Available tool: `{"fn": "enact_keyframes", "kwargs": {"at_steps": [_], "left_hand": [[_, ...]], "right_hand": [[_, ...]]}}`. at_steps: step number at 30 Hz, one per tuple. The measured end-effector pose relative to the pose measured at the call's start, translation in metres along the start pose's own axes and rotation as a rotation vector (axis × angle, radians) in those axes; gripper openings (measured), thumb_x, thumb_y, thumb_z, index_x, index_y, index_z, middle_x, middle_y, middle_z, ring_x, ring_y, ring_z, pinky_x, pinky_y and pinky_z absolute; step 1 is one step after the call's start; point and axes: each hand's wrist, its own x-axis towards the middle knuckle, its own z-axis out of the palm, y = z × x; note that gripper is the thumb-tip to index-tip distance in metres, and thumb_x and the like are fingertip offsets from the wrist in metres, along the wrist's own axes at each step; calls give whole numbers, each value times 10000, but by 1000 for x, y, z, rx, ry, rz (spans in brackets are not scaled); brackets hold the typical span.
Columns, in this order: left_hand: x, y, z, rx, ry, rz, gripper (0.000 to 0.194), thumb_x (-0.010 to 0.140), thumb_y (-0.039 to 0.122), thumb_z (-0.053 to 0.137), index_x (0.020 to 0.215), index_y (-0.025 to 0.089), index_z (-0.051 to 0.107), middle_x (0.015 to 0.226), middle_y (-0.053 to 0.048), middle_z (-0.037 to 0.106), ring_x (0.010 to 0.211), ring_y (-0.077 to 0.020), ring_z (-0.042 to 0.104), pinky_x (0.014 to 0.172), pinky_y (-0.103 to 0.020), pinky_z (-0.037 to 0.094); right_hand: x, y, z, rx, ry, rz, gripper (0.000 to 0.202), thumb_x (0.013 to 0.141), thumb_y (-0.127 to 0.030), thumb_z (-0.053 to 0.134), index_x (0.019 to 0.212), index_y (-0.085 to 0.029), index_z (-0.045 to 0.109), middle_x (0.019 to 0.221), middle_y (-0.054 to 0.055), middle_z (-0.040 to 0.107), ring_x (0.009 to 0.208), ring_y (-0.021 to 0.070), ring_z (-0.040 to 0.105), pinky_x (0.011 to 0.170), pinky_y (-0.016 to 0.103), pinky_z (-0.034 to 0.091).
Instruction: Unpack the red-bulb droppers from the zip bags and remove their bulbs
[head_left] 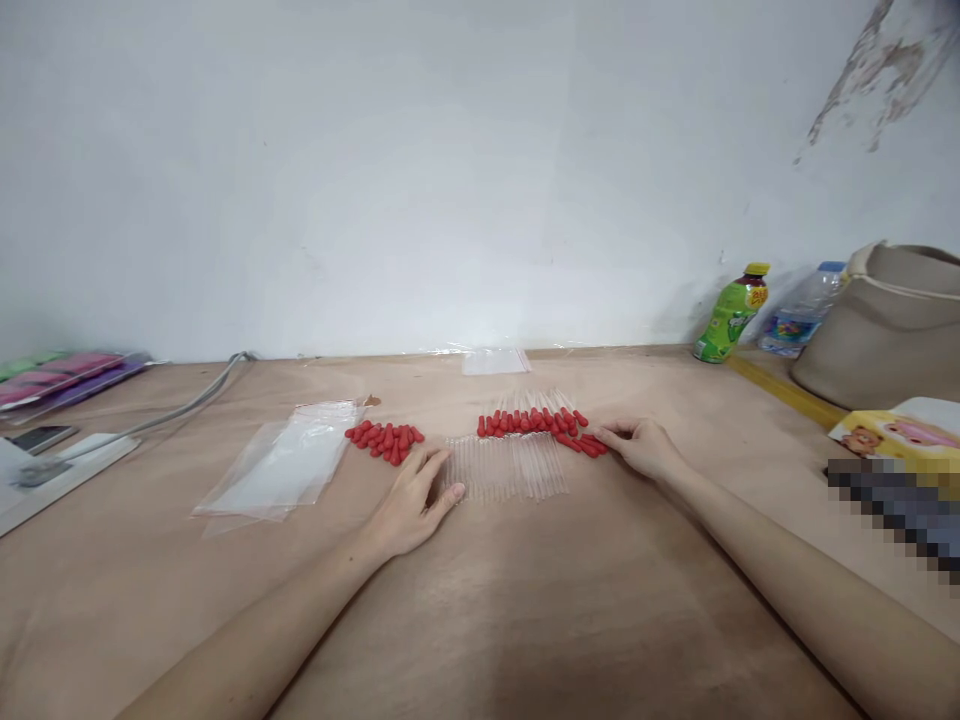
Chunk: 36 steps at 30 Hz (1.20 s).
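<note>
Clear thin tubes (510,468) lie side by side at the middle of the table. Several more clear tubes fan out behind them, with a row of red rubber bulbs (525,422) across their near ends. My left hand (420,500) rests at the left end of the tubes, thumb and fingers apart, holding nothing visible. Beside it on the left is a pile of red bulbs (386,440). My right hand (637,446) has its fingertips at some loose red bulbs (583,443) right of the row; whether it grips one is unclear.
Clear plastic bags (289,460) lie on the left, another bag (495,361) by the wall. A cable (187,405) and phone (43,438) are far left. Green bottle (731,315), water bottle (802,312), beige bin (885,330) and yellow packet (892,440) stand or lie right.
</note>
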Motion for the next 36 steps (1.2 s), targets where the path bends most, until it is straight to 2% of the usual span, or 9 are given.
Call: {"fn": "enact_keyframes", "kwargs": {"at_steps": [4,8,17,24,30,36], "left_hand": [[-1,0,0,13,-52,-8,438,854,396,422,1230,172,392,1240,-99,432,1168,-222,395,983,-394,358],[-1,-3,3,2,-88,-51,470,873,407,377,1282,180,329,1321,-92,379,1226,-213,349,1015,-382,326],[-1,-7,5,-20,-105,-92,506,894,411,312,1337,181,228,1366,-89,332,1260,-203,308,1039,-364,287],[0,-6,4,-30,-144,-125,520,887,437,314,1335,188,230,1359,-89,334,1247,-214,324,1029,-371,298],[1,-6,4,-47,-113,-77,500,890,402,327,1331,188,229,1345,-104,347,1233,-227,340,1015,-397,314],[0,-6,5,-41,-76,-62,497,890,375,343,1331,181,220,1346,-114,339,1245,-227,323,1018,-414,314]], "right_hand": [[1,3,1,-98,48,16,372,704,-507,539,831,-205,716,743,32,697,706,204,623,602,256,449],[4,7,1,-84,32,13,372,738,-487,497,873,-209,705,743,22,698,690,186,625,638,255,454],[17,4,7,-34,84,81,380,739,-469,473,898,-198,688,864,23,692,773,174,624,621,221,448],[35,-6,12,-81,82,208,460,623,-585,552,712,-164,714,565,40,651,543,164,583,440,216,363],[38,-12,17,-69,109,239,407,597,-547,584,659,-164,705,504,29,625,426,125,521,400,219,329],[33,-20,11,-35,218,179,408,616,-547,561,638,-159,686,530,31,629,475,142,542,435,234,351]]}}
